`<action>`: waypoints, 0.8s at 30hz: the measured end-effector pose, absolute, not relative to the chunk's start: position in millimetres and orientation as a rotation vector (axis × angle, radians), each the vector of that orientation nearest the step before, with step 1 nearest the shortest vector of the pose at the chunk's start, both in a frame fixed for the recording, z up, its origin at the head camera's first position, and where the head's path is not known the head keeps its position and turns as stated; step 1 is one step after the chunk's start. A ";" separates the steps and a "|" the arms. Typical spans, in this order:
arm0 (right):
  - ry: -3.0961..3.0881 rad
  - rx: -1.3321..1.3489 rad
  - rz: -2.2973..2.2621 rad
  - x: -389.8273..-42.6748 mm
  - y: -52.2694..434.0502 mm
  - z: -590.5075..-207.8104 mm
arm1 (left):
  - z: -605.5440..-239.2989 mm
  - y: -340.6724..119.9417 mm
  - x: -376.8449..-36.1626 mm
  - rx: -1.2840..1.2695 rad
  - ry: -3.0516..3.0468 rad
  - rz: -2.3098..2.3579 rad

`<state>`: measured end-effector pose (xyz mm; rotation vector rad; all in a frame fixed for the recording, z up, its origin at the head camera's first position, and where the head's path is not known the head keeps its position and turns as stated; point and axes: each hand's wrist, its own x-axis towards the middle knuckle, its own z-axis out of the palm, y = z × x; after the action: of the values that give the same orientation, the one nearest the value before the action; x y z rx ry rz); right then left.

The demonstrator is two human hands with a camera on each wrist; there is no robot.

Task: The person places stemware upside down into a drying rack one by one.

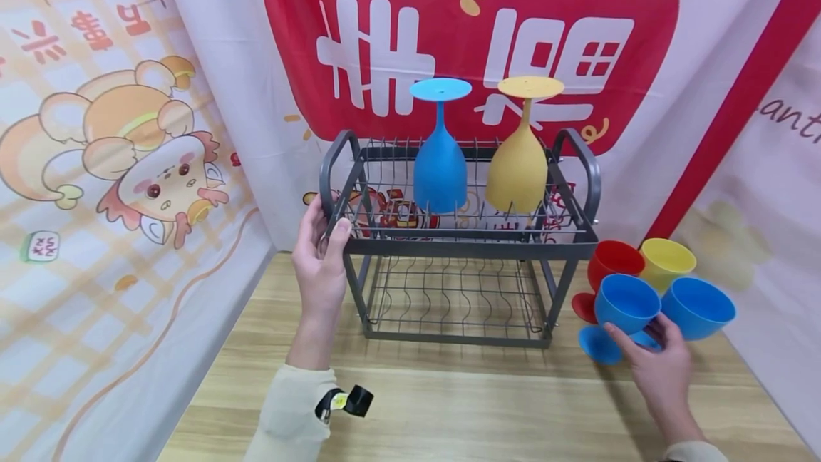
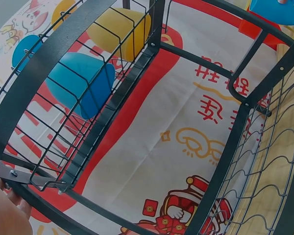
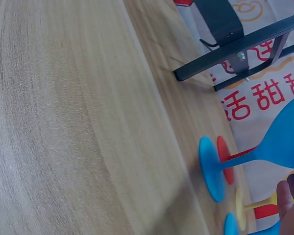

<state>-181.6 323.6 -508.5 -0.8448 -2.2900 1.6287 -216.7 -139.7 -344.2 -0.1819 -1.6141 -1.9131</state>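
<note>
Left hand (image 1: 320, 259) grips rack (image 1: 468, 249) at left end; right hand (image 1: 662, 366) curls round blue goblet (image 1: 625, 309), axis upright, just right of rack.

The head view looks forward and down from above, farthest off, facing the rack (image 1: 468, 248) and the cloth (image 1: 471, 48) across the surface (image 1: 462, 405). The left wrist view sits close to the rack's left end, turned sideways, looking through it toward the surface's right side. The right wrist view, also sideways, looks low over the surface toward its back edge, near the cups (image 3: 284, 142). Head and right wrist share these cups; head and left wrist share the rack's two tiers.
</note>
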 end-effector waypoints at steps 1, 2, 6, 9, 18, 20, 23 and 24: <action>-2.289 -0.839 1.635 -183.1 323.2 -510.2 | -344.0 -139.9 -216.6 -0.181 -1.615 -1.910; -2.290 -0.832 1.644 -184.5 322.9 -511.8 | -343.8 -140.0 -216.6 -0.180 -1.616 -1.909; -2.286 -0.814 1.681 -190.2 322.5 -518.6 | -343.5 -140.6 -216.3 -0.173 -1.620 -1.902; -2.276 -0.803 1.712 -193.3 323.0 -523.9 | -344.0 -140.9 -216.5 -0.175 -1.619 -1.906; -2.235 -0.788 1.793 -198.7 323.8 -532.8 | -345.2 -140.2 -216.4 -0.161 -1.632 -1.905; -2.232 -0.797 1.805 -198.1 323.9 -533.0 | -345.5 -140.1 -216.3 -0.158 -1.631 -1.910; -2.222 -0.808 1.817 -195.2 324.2 -532.2 | -346.0 -140.1 -216.5 -0.155 -1.631 -1.916; -2.221 -0.809 1.818 -193.7 324.2 -532.1 | -345.8 -140.1 -216.3 -0.155 -1.630 -1.915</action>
<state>-193.7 324.2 -532.1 -0.8088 -2.2207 1.8181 -216.3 -140.1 -345.8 -0.1548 -1.6301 -1.9149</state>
